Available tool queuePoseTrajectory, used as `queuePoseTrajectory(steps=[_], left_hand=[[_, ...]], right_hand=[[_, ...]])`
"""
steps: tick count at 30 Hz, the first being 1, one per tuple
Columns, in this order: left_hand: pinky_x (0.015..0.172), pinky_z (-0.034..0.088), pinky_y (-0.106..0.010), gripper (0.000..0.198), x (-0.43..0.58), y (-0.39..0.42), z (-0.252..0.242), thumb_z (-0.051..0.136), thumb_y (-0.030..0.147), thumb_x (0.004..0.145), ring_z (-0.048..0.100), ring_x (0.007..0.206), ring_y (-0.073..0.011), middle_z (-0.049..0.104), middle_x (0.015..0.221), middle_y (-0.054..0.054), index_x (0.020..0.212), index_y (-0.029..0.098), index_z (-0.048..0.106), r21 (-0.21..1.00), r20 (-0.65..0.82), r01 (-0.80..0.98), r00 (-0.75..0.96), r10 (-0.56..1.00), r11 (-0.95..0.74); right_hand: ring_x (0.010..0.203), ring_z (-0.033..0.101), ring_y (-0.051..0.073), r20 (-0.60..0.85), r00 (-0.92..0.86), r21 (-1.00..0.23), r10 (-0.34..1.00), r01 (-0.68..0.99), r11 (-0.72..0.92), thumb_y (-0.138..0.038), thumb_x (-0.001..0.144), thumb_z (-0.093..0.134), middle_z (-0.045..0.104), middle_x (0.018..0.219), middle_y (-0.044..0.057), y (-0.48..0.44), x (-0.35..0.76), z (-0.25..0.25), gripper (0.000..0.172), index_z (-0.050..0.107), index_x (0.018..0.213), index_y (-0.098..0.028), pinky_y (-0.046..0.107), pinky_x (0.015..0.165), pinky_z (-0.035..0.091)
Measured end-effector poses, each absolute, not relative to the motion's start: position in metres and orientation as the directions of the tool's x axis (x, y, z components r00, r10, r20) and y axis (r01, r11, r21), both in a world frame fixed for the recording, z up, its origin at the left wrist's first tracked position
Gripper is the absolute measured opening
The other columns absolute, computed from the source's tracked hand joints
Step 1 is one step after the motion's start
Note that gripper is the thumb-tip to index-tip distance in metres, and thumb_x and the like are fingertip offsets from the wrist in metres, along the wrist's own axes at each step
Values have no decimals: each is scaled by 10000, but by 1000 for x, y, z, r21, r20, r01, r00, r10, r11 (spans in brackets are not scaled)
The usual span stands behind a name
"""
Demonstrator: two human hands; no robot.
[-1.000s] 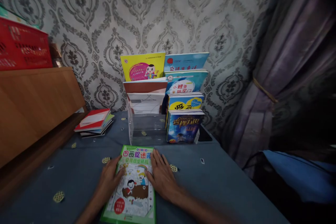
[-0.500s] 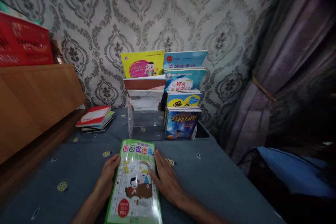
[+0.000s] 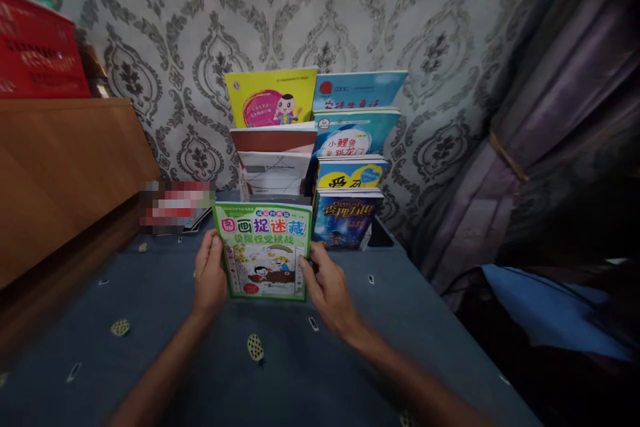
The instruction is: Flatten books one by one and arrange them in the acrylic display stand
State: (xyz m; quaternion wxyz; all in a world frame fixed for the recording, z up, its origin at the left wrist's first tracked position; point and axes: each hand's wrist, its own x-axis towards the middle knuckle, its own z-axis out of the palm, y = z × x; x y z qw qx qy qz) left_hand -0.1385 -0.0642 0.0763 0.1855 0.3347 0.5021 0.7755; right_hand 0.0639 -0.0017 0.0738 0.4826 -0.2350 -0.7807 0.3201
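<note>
A green-bordered picture book [image 3: 265, 233] is held up, cover towards me, just in front of the left side of a clear book rack [image 3: 243, 187]. My left hand [image 3: 209, 277] grips its left edge, and my right hand [image 3: 330, 290] grips the right edge with the thumb on the cover. Behind it in the rack's left column stand a yellow book [image 3: 273, 97], a brown-topped book [image 3: 273, 140] and a pale grey one [image 3: 275, 173]. The right column holds blue books [image 3: 360, 90] and a dark blue book [image 3: 347, 217] at the front. The book hides the rack's lower left part.
A small pile of books [image 3: 175, 207], partly pixelated, lies left of the rack on the dark patterned cloth [image 3: 165, 320]. A wooden cabinet [image 3: 65, 167] with a red basket [image 3: 40, 50] borders the left. A dark flat object [image 3: 380, 235] lies beside the rack, and a curtain [image 3: 505, 193] hangs right.
Both hands have lifted the picture book and moved it forward to the rack. It was lying tilted back nearer me and now stands more upright. The view has shifted slightly.
</note>
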Motion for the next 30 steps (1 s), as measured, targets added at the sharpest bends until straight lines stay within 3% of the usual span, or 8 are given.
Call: queuePoseTrajectory(steps=[6, 12, 16, 22, 27, 30], left_hand=[[1075, 471, -374, 542, -133, -61, 33, 561, 625, 892, 538, 1320, -287, 659, 1299, -119, 1216, 202, 658, 962, 267, 202, -843, 467, -184], [969, 539, -301, 620, -135, -67, 13, 493, 702, 908, 644, 1175, -236, 718, 1201, -94, 1241, 203, 652, 957, 287, 189, -724, 627, -221], [1012, 524, -318, 632, -137, -69, 11, 506, 719, 891, 632, 1200, -246, 716, 1209, -90, 1241, 217, 663, 964, 265, 191, -745, 612, -185], [964, 544, -324, 596, -137, -72, 12, 521, 706, 886, 643, 1144, -255, 727, 1121, -79, 1222, 235, 666, 951, 307, 258, -741, 597, -169], [890, 546, -323, 493, -136, -70, 21, 611, 626, 867, 659, 1040, -252, 717, 1039, -72, 1131, 210, 631, 926, 376, 292, -651, 659, -239], [909, 525, -330, 519, -137, -67, 25, 658, 598, 831, 646, 1070, -258, 701, 1113, -90, 1151, 198, 577, 928, 370, 277, -625, 688, -247]], right_hand=[[713, 655, 174, 695, -371, -596, 616, 181, 782, -224, 1043, 385, 680, 856, 29, 0, 65, 31, 199, 573, 1107, -222, 263, 661, 527], [719, 673, 186, 728, -381, -529, 569, 215, 821, -254, 1068, 349, 652, 808, 22, 3, 71, 10, 266, 579, 1201, -243, 270, 686, 573], [790, 708, 186, 726, -400, -522, 559, 208, 827, -240, 1070, 347, 694, 887, 32, 4, 73, 9, 271, 564, 1230, -259, 262, 718, 586], [707, 686, 170, 728, -402, -532, 556, 181, 827, -228, 1069, 349, 701, 891, 23, 4, 74, 8, 254, 570, 1187, -270, 253, 684, 587], [856, 729, 188, 726, -416, -521, 548, 189, 833, -215, 1061, 361, 729, 987, 57, 8, 73, 7, 278, 561, 1251, -253, 272, 762, 608], [939, 735, 205, 736, -397, -504, 549, 221, 835, -221, 1061, 359, 739, 1042, 77, 11, 70, 8, 312, 539, 1316, -237, 295, 807, 617]])
